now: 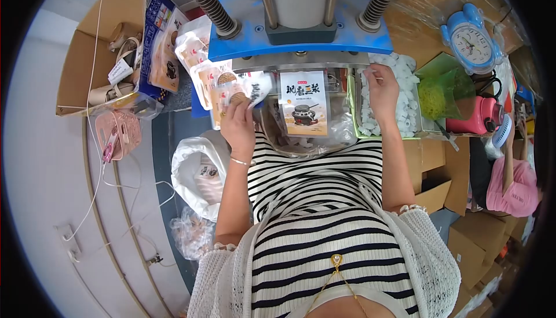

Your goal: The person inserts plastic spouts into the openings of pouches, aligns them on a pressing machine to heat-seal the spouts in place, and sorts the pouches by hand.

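Observation:
Under the blue press, a printed pouch (304, 104) lies flat, its lettering facing up, with a clear plastic-lined bin below it. To its left, my left hand (238, 126) has its fingers closed on the edge of another printed pouch (223, 99), beside a spread pile of similar pouches (194, 49). My right hand (382, 89) is at the left edge of a box of small white packets (399, 101), thumb and fingers pinched together; what they hold, if anything, is too small to make out.
The blue press (301, 26) with two springs stands at the front. On the right are a blue clock (470, 43), a pink bottle (474, 116) and a person in pink (514, 188). A white sack (197, 150) and cardboard box (87, 69) are on the left.

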Demonstrator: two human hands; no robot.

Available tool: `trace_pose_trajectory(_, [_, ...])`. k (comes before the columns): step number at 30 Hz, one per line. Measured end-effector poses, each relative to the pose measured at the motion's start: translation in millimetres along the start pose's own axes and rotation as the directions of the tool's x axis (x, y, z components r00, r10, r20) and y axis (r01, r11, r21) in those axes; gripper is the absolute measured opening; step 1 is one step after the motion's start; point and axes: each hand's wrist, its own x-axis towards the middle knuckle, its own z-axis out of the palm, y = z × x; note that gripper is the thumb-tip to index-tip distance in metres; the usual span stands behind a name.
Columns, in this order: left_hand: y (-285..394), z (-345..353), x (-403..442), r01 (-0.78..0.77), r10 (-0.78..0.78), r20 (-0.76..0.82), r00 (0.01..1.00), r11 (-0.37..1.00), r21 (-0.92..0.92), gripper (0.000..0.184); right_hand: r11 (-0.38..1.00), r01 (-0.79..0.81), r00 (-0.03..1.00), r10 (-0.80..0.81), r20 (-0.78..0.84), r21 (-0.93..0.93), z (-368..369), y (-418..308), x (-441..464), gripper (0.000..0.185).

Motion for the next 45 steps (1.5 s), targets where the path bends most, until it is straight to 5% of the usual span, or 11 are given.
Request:
trace_pose_trajectory(4, [0, -5, 20, 0.074, -0.073, -0.111, 0.991, 0.997, 0.000, 0.029, 0.957, -0.102, 0.993, 0.113, -0.024, 0.271, -5, -11, -14, 0.018])
trace_pose_trajectory(7, [28, -12, 28, -0.271, 0.330, -0.233, 0.915, 0.929, 0.253, 0.025, 0.922, -0.128, 0.992, 0.122, 0.039, 0.366, -6, -18, -21, 0.016])
trace_pose_trajectory(12, [39, -24, -14, -0.321, 0.370, -0.099, 0.924, 0.889, 0.326, 0.016, 0.843, -0.217, 0.976, 0.179, 0.124, 0.493, -10, -31, -38, 0.019])
trace_pose_trajectory(15, [70, -60, -2, 0.017, -0.016, -0.038, 0.999, 1.000, 0.017, 0.016, 0.817, -0.226, 0.962, 0.101, 0.254, 0.530, 0, -54, -48, 0.021])
trace_pose_trajectory(19, [121, -57, -3, 0.190, -0.099, 0.226, 0.969, 0.884, -0.426, 0.017, 0.848, -0.041, 0.968, -0.097, 0.230, 0.528, 7, -91, -40, 0.022])
trace_pose_trajectory(22, [113, -27, -12, 0.372, -0.159, 0.391, 0.906, 0.739, -0.561, 0.018, 0.910, 0.339, 0.872, -0.399, 0.284, 0.239, 8, -86, -19, 0.023])
trace_pose_trajectory(26, [101, 6, -26, 0.546, -0.198, 0.544, 0.816, 0.573, -0.611, 0.019, 0.948, -0.009, 0.930, -0.109, 0.350, 0.318, 28, -74, -35, 0.022])
trace_pose_trajectory(31, [97, 11, -27, 0.577, -0.153, 0.594, 0.790, 0.516, -0.634, 0.018, 0.948, -0.095, 0.951, -0.004, 0.310, 0.304, 38, -55, -42, 0.020])
trace_pose_trajectory(40, [71, 40, 16, 0.578, -0.225, 0.534, 0.815, 0.392, -0.716, 0.023, 0.811, 0.358, 0.930, -0.356, 0.097, -0.463, -8, -19, 5, 0.016])
trace_pose_trajectory(44, [79, 15, 27, 0.441, -0.208, 0.452, 0.867, 0.743, -0.503, 0.026, 0.642, 0.415, 0.903, -0.376, 0.206, -0.645, -3, -13, 11, 0.022])
trace_pose_trajectory(45, [80, 1, 33, 0.140, -0.120, 0.118, 0.986, 0.973, -0.183, 0.027, 0.600, 0.441, 0.892, -0.374, 0.253, -0.668, 2, -13, 9, 0.024])
